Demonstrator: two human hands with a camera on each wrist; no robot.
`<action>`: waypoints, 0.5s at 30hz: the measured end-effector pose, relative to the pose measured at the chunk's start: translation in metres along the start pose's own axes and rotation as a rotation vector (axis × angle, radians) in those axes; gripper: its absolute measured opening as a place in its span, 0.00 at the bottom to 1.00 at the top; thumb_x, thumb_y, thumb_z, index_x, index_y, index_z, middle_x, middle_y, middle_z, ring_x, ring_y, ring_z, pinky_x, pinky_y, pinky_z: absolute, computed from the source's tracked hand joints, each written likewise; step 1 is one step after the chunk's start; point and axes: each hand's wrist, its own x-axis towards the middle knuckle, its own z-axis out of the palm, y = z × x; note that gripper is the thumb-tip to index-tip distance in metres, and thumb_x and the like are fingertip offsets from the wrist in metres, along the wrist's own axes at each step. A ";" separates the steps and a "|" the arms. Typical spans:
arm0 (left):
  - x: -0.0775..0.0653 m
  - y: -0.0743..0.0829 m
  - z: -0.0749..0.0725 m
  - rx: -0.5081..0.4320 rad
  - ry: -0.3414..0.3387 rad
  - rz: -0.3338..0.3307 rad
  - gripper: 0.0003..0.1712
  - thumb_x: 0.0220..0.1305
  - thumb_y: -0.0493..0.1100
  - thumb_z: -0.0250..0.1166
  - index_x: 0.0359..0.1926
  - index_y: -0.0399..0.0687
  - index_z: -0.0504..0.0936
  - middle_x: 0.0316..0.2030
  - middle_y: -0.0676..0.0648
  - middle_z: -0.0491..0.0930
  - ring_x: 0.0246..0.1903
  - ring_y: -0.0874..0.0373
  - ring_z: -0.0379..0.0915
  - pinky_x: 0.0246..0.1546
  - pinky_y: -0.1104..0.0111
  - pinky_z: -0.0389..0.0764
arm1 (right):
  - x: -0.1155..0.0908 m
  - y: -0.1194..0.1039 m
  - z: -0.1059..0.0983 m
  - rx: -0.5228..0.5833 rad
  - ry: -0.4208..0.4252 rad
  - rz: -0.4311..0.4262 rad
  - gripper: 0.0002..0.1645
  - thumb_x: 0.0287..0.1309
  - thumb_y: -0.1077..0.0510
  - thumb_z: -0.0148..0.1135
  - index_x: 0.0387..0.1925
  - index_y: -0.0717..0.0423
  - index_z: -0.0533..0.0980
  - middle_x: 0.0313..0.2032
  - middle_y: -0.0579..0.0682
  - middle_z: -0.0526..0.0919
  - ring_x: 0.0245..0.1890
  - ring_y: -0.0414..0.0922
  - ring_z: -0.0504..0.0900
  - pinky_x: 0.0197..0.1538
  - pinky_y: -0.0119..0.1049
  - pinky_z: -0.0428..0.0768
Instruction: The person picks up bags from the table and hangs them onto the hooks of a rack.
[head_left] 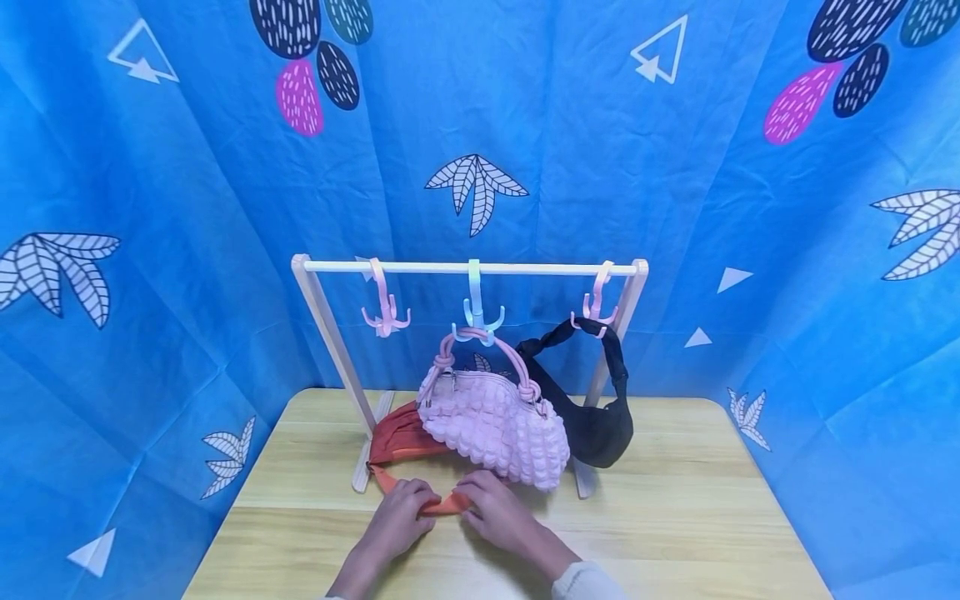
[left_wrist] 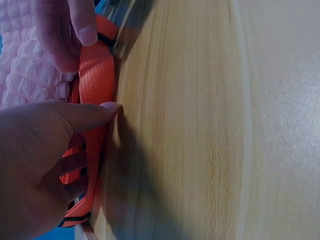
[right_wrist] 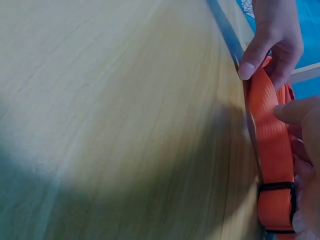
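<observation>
Pinching the orange strap between thumb and fingers, the left hand and right hand each have a nearly closed grip, with a short span of webbing between them. The strap belongs to the red bag, which lies on the surface, partly hidden behind the pink bag. That overlap looks like the main hazard: a straight lift could snag the pink bag, set it swinging, or jog its handles off the blue hook. The right hand is close beside the pink bag, so its knuckles might knock it too. The hold takes in only the strap, so the red bag's body would probably sag or twist, and the webbing might slide through the thumbs. A hard forward tug, if anything catches, could shift the rack, whose feet appear slim, and rock the black bag.
</observation>
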 end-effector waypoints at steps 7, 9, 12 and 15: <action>-0.004 -0.001 -0.003 0.026 0.029 -0.014 0.17 0.47 0.40 0.79 0.41 0.50 0.91 0.41 0.53 0.85 0.42 0.56 0.77 0.46 0.57 0.80 | 0.003 0.002 0.001 0.003 -0.034 0.024 0.23 0.55 0.56 0.76 0.54 0.53 0.83 0.56 0.53 0.85 0.58 0.47 0.81 0.64 0.43 0.82; -0.004 -0.001 -0.004 0.025 0.016 -0.032 0.16 0.47 0.40 0.79 0.41 0.50 0.91 0.40 0.54 0.85 0.42 0.56 0.77 0.45 0.57 0.80 | 0.004 0.002 0.001 0.005 -0.038 0.032 0.23 0.55 0.57 0.75 0.54 0.53 0.83 0.56 0.53 0.85 0.57 0.47 0.81 0.64 0.43 0.82; -0.005 -0.002 -0.006 0.018 -0.010 -0.063 0.13 0.48 0.41 0.79 0.39 0.51 0.90 0.39 0.55 0.85 0.41 0.57 0.77 0.43 0.59 0.78 | 0.005 0.003 0.001 0.007 -0.039 0.041 0.23 0.56 0.57 0.75 0.54 0.53 0.83 0.56 0.53 0.85 0.57 0.47 0.82 0.64 0.44 0.82; -0.005 -0.002 -0.008 0.014 -0.028 -0.077 0.12 0.49 0.41 0.79 0.37 0.52 0.90 0.37 0.56 0.85 0.38 0.59 0.77 0.40 0.61 0.76 | 0.007 0.003 0.001 -0.004 -0.046 0.055 0.23 0.56 0.57 0.74 0.55 0.53 0.83 0.55 0.52 0.86 0.56 0.47 0.82 0.64 0.44 0.82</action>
